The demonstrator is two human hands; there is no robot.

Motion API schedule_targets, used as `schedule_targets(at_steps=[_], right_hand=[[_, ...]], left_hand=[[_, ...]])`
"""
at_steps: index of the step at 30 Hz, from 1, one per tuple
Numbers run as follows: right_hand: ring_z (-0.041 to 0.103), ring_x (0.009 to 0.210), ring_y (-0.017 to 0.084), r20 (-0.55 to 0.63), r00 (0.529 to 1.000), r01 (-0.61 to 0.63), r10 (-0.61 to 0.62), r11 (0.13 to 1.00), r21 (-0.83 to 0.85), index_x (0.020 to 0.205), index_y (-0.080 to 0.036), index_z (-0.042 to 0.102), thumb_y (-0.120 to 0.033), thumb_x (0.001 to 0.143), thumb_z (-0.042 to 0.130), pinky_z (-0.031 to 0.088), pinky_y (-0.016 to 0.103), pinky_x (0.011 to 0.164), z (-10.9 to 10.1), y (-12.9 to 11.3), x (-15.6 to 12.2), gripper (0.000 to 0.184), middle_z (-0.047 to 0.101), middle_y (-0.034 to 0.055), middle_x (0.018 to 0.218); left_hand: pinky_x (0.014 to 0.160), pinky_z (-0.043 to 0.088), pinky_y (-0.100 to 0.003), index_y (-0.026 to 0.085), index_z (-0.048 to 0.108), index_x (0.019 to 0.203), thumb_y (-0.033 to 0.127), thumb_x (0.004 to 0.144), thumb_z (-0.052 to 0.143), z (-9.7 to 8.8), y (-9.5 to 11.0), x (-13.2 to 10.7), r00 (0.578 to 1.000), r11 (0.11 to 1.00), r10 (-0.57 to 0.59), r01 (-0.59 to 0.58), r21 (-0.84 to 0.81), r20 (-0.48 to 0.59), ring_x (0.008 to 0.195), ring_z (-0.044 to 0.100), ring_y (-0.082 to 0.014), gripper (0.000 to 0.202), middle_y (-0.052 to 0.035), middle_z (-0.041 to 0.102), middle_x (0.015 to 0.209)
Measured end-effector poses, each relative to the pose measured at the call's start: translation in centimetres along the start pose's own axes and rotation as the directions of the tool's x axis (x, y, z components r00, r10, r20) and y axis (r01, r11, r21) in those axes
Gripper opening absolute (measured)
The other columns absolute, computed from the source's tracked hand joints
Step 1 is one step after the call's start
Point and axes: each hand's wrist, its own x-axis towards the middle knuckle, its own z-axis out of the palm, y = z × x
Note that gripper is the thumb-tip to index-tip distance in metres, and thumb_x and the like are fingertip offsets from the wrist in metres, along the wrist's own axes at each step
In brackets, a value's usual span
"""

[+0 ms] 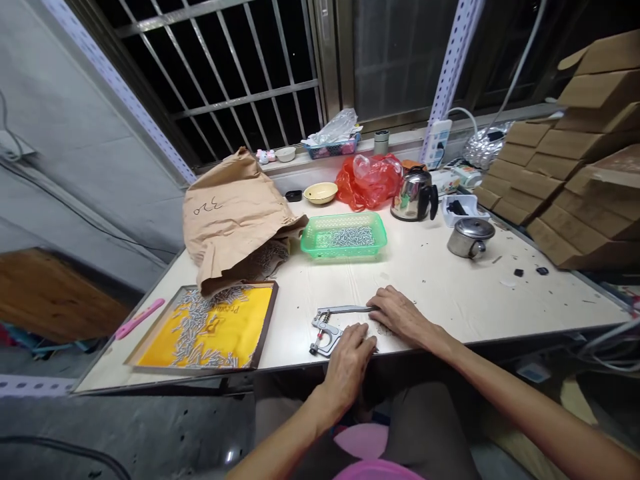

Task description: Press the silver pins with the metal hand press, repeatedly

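Observation:
A small metal hand press [330, 327] with a long lever sits near the front edge of the white table [450, 280]. My left hand [350, 357] rests at the table edge beside the press base, fingers curled against it. My right hand [400, 313] lies on the end of the lever, fingers bent over it. A yellow tray [250, 320] at the front left holds several small metal pins. A green basket [310, 233] behind the press holds more pins.
A brown paper sack [230, 213] spills pins onto the tray. A kettle [413, 195], a steel pot [470, 237], a red bag [367, 180] and a yellow bowl [320, 193] stand at the back. Cardboard boxes [575, 167] are stacked on the right.

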Motion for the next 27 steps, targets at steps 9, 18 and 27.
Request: schedule_targets(at_steps=[9,18,27], right_hand=[[0.046,0.088,0.023,-0.029,0.997,-0.076,0.072,0.984,-0.164,0.083,-0.019,0.065,-0.014,0.088,0.067,0.03,0.034,0.076,-0.5,0.3,4.4,0.007,0.058,0.0033,0.084],[0.042,0.093,0.024,0.149,0.854,0.51,-0.498,0.858,-0.059,0.075,-0.021,0.066,-0.017,0.088,0.066,0.034,0.032,0.071,2.9,-9.1,6.6,0.013,0.056,0.004,0.089],[0.049,0.082,0.022,-0.023,0.824,0.566,-0.566,0.819,0.1,0.079,-0.017,0.056,-0.009,0.087,0.052,0.038,0.035,0.074,5.0,-9.6,6.7,0.012,0.055,0.0051,0.082]], left_hand=[[0.101,0.036,-0.044,0.018,0.059,0.092,0.011,0.095,0.04,-0.1,0.6,0.3,0.999,0.997,-0.045,0.046,-0.064,0.019,0.088,0.053,-0.0175,0.02,-0.0036,0.056,0.089],[0.082,0.052,-0.033,0.019,0.06,0.105,0.012,0.091,0.035,1.6,0.7,-1.6,0.994,0.99,-0.053,0.039,-0.133,-0.1,0.092,0.057,-0.0218,0.029,-0.0092,0.06,0.1],[0.075,0.051,-0.032,0.021,0.06,0.104,0.023,0.095,0.037,-5.4,-3.5,-9.5,0.907,0.98,-0.196,0.194,-0.045,-0.373,0.086,0.057,-0.0196,0.024,-0.0077,0.06,0.09]])
